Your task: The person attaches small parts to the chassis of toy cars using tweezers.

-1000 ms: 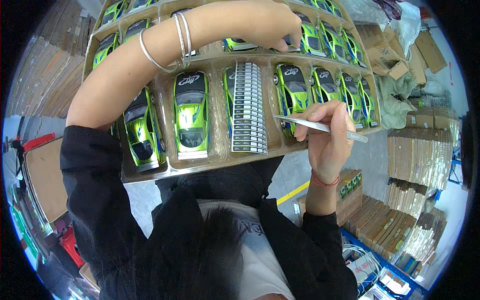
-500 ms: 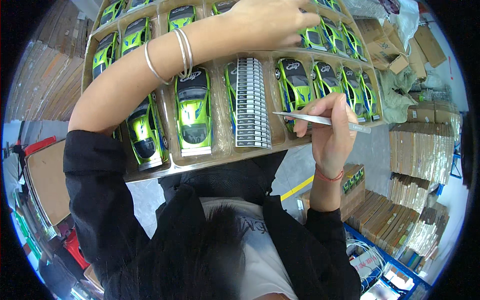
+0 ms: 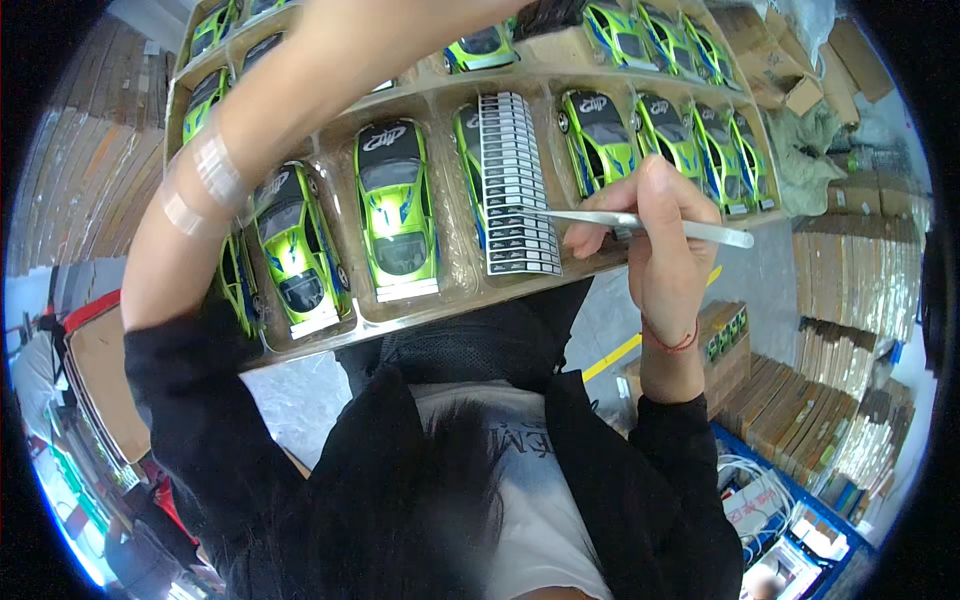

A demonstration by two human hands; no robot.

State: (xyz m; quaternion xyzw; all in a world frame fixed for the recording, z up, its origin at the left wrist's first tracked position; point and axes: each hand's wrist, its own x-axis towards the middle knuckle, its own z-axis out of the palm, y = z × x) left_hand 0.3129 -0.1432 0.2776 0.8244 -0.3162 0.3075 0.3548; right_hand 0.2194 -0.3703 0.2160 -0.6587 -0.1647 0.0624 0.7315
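My right hand is closed in a pinch around silver tweezers. Their tips reach a long strip of small black-and-white labels. The strip lies over a green toy car, leaving only its left side in sight. My left forearm crosses above the tray to the upper edge of the head view, where my left hand's fingers are cut off. Beside that hand is a dark, partly cropped object. Bright green toy cars with black hoods, such as this one, sit in the tray's compartments.
More toy cars fill compartments to the right. Stacked flat cardboard stands at the right, with another cardboard stack at the left. An open carton is at the far right. A yellow line marks the floor.
My left hand has moved up and left, mostly out of view, and a dark object now shows beside it. The tweezers' tips have moved left onto the label strip.
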